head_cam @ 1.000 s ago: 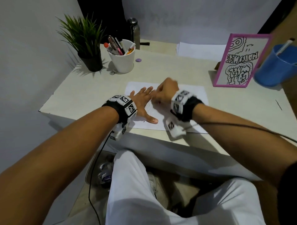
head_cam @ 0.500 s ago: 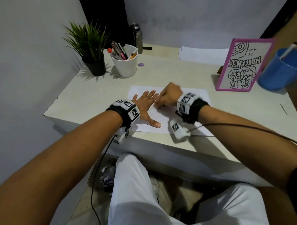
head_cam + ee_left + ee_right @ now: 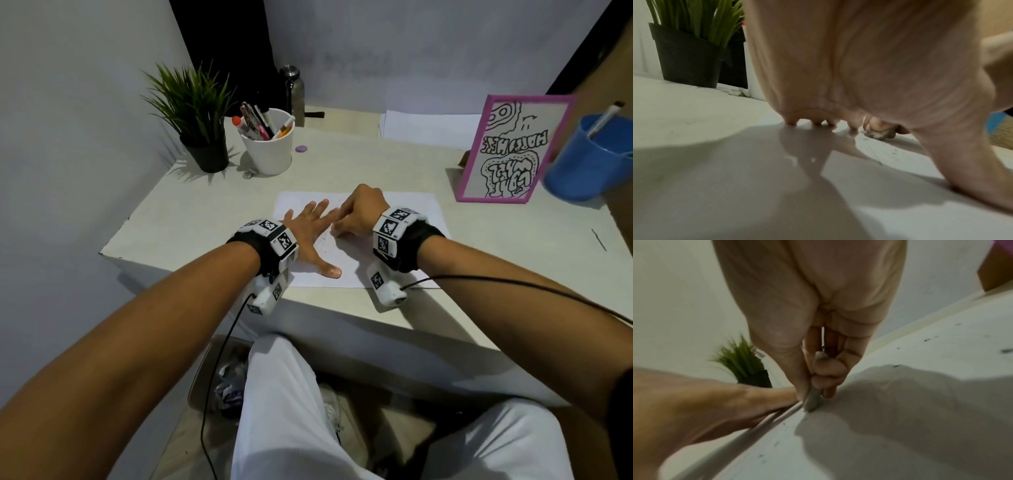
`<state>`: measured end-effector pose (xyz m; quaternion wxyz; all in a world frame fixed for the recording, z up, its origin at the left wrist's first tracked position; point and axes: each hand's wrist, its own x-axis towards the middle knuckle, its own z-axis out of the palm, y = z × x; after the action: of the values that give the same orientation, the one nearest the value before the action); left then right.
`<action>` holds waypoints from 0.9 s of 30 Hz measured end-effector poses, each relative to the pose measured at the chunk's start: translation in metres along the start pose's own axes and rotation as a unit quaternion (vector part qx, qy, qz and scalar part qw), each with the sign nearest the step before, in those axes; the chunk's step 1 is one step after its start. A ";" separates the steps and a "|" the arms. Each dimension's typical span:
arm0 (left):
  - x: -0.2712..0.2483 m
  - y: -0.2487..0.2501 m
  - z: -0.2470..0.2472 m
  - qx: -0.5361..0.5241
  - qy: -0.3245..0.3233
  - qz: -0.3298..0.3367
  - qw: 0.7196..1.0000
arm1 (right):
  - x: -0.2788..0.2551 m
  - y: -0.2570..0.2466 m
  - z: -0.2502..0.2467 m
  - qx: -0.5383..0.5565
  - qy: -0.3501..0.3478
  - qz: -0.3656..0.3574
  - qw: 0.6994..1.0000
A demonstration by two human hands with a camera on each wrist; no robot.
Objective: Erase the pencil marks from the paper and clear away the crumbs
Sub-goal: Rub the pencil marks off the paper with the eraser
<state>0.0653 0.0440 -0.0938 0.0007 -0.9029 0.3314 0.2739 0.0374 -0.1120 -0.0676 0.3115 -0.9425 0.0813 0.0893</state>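
Note:
A white sheet of paper [image 3: 404, 212] lies on the pale desk near its front edge. My left hand [image 3: 310, 233] lies flat on the sheet's left part, fingers spread, fingertips [image 3: 791, 122] pressing the paper. My right hand [image 3: 356, 214] pinches a grey, smudged eraser [image 3: 813, 400] between thumb and fingers, its tip down on the paper right beside my left hand. The eraser [image 3: 877, 134] also shows past my left fingers. Faint pencil lines [image 3: 325, 241] run between the hands. Dark eraser crumbs [image 3: 1005, 350] lie scattered on the sheet.
A potted plant [image 3: 202, 120] and a white pen cup [image 3: 270, 144] stand at the back left. A pink-framed drawing [image 3: 513, 150] and a blue cup [image 3: 592, 157] stand at the back right. More paper [image 3: 431, 128] lies at the back. A bin [image 3: 222, 377] sits below.
My right hand with the eraser has shifted slightly nearer and back along the marks in a rubbing motion. The left hand stays flat on the sheet.

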 end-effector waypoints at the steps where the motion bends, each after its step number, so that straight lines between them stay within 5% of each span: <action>1: -0.003 0.000 -0.003 0.005 -0.005 0.001 1.000 | 0.002 0.001 -0.005 0.001 -0.001 0.004 1.000; 7: -0.005 -0.004 -0.001 0.034 -0.008 -0.026 0.999 | 0.001 0.003 -0.008 -0.005 0.024 -0.008 1.000; 11: -0.006 -0.004 0.002 0.028 -0.005 -0.022 0.999 | -0.025 0.008 0.004 -0.023 -0.059 -0.081 0.995; 15: -0.005 -0.002 0.003 0.027 0.002 -0.026 0.999 | -0.006 0.013 -0.015 0.011 0.018 -0.031 0.999; 20: -0.004 -0.005 0.004 0.022 -0.005 -0.024 0.999 | -0.032 0.012 0.004 -0.023 -0.070 -0.087 0.993; 24: -0.004 -0.004 0.005 0.022 0.001 -0.028 0.999 | -0.004 0.017 -0.014 0.015 0.022 -0.037 0.999; 27: -0.003 -0.006 0.006 0.021 0.010 -0.028 0.999 | -0.019 0.009 0.004 -0.034 -0.038 -0.081 0.995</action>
<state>0.0638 0.0512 -0.0989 0.0245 -0.9143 0.3114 0.2579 0.0163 -0.1148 -0.0717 0.2881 -0.9521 -0.0103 0.1018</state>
